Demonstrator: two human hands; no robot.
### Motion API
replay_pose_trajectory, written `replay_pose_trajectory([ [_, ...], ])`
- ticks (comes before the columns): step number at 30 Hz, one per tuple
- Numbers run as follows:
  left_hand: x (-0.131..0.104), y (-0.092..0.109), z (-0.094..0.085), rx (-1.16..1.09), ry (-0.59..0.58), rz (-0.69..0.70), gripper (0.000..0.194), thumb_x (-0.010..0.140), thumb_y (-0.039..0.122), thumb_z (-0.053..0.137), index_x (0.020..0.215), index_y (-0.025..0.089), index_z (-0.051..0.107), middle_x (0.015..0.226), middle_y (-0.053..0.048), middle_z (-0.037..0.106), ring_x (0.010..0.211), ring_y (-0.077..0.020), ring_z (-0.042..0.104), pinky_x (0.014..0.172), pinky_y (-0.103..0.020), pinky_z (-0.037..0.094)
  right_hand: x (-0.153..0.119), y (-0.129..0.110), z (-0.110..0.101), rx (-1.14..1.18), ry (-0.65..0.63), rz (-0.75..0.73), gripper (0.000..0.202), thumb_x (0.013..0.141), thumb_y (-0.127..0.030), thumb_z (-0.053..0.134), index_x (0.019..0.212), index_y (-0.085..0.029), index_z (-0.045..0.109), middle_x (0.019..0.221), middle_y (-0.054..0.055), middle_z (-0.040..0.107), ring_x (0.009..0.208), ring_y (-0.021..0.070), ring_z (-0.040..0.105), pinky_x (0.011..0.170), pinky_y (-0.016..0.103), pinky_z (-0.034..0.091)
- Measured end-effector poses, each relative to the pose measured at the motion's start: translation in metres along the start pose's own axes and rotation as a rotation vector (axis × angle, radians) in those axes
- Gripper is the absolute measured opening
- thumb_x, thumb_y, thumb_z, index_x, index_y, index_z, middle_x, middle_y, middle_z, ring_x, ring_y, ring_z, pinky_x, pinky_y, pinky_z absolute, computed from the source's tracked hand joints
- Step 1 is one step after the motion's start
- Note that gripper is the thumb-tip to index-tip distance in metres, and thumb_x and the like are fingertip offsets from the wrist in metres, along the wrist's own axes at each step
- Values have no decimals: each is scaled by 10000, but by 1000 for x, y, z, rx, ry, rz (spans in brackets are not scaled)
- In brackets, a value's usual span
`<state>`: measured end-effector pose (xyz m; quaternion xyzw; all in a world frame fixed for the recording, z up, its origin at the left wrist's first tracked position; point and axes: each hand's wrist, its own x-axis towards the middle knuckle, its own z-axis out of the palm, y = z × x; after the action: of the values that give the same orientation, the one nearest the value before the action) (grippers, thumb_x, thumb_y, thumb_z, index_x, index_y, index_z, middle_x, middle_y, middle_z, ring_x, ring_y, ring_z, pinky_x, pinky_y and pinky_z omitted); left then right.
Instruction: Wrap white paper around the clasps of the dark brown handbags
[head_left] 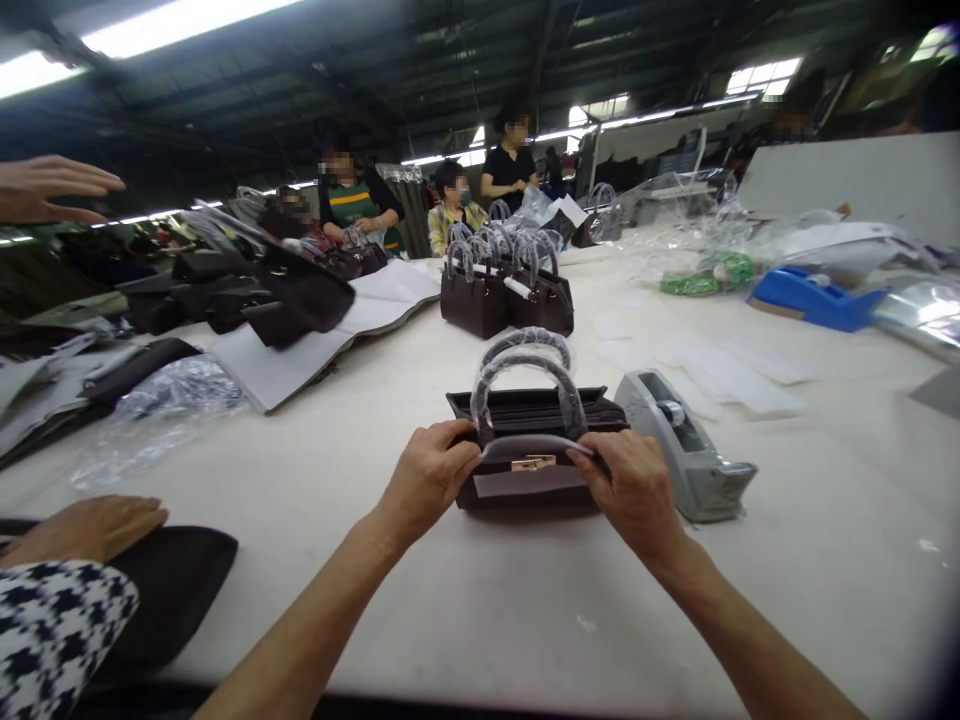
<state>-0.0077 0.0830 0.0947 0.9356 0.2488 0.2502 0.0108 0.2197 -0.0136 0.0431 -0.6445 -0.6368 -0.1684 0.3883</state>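
Note:
A dark brown handbag (536,497) stands upright on the white table, its top open. Clear plastic film wraps its two arched handles (529,365). Across its front lies a thin white protective sheet (536,483), above and below a gold-coloured clasp (534,463). My left hand (431,468) is closed at the bag's upper left front edge, thumb by one end of the sheet. At the upper right front edge, my right hand (626,480) pinches in the same way. How much of the sheet lies under my fingers is hidden.
A grey tape dispenser (679,450) stands right beside the bag, with a blue dispenser (817,298) farther right. Finished-looking handbags (506,295) stand behind. At left, a co-worker's hand (90,525) rests on a dark piece (180,580). Several people work farther back.

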Motion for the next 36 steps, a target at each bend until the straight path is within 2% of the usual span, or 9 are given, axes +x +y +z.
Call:
replay_pose_trajectory([
  [6, 1, 14, 6, -42, 76, -72, 124, 826, 210, 466, 779, 174, 575, 965, -77, 540, 908, -176, 501, 805, -339, 470, 7, 12, -4, 99, -26, 26, 118, 812, -271, 523, 729, -190, 551, 663, 8, 569, 651, 161, 493, 671, 300, 329],
  [9, -5, 8, 2, -148, -33, -37, 94, 798, 190, 512, 870, 185, 573, 1082, -80, 505, 1021, -187, 465, 881, -348, 442, 9, 12, -5, 103, -32, 41, 116, 806, -270, 524, 730, -188, 553, 657, 7, 565, 653, 163, 494, 675, 303, 331],
  [11, -10, 3, 2, -164, -81, 1, 186, 765, 172, 555, 950, 183, 551, 1156, -93, 465, 1089, -207, 426, 921, -369, 419, 8, 11, -4, 101, -38, 39, 116, 805, -272, 525, 734, -186, 554, 663, 8, 567, 656, 163, 495, 678, 305, 330],
  [16, -19, 0, 16, -121, 58, -10, 173, 764, 150, 547, 933, 182, 533, 1132, -96, 480, 1087, -221, 427, 912, -401, 424, 9, 14, -4, 107, -71, 21, 114, 803, -272, 525, 742, -181, 556, 651, 4, 554, 636, 157, 486, 666, 303, 324],
  [23, -25, 6, 23, -80, 109, -96, 181, 764, 195, 553, 943, 206, 529, 1126, -87, 477, 1061, -224, 440, 877, -396, 452, 11, 17, -6, 106, -65, -45, 107, 804, -258, 510, 741, -180, 547, 624, -1, 532, 599, 146, 472, 633, 293, 319],
  [27, -22, 16, 23, -16, 111, -90, 210, 751, 158, 535, 951, 219, 547, 1139, -90, 445, 1064, -237, 420, 875, -409, 447, 10, 18, -6, 105, -53, -58, 125, 808, -267, 502, 727, -182, 544, 612, 2, 528, 588, 146, 469, 624, 291, 320],
  [30, -16, 23, 21, -43, 123, -152, 227, 706, 123, 540, 914, 212, 565, 1132, -86, 447, 1061, -253, 407, 886, -442, 427, 9, 18, -5, 132, -42, -41, 140, 817, -264, 485, 718, -181, 541, 618, 5, 538, 594, 144, 476, 638, 294, 326],
  [33, -9, 27, 18, -126, 80, -214, 162, 699, 129, 547, 840, 201, 583, 1123, -74, 474, 1053, -249, 410, 886, -445, 416, 7, 16, -3, 135, -29, -4, 136, 818, -260, 488, 721, -180, 541, 619, 3, 538, 601, 143, 477, 653, 299, 333],
  [36, -3, 28, 17, -137, 74, -232, 81, 759, 184, 533, 796, 208, 601, 1093, -64, 510, 1028, -240, 425, 860, -446, 412, 7, 16, -1, 117, -7, 26, 125, 811, -256, 506, 720, -180, 545, 626, 5, 542, 612, 147, 478, 654, 305, 343],
])
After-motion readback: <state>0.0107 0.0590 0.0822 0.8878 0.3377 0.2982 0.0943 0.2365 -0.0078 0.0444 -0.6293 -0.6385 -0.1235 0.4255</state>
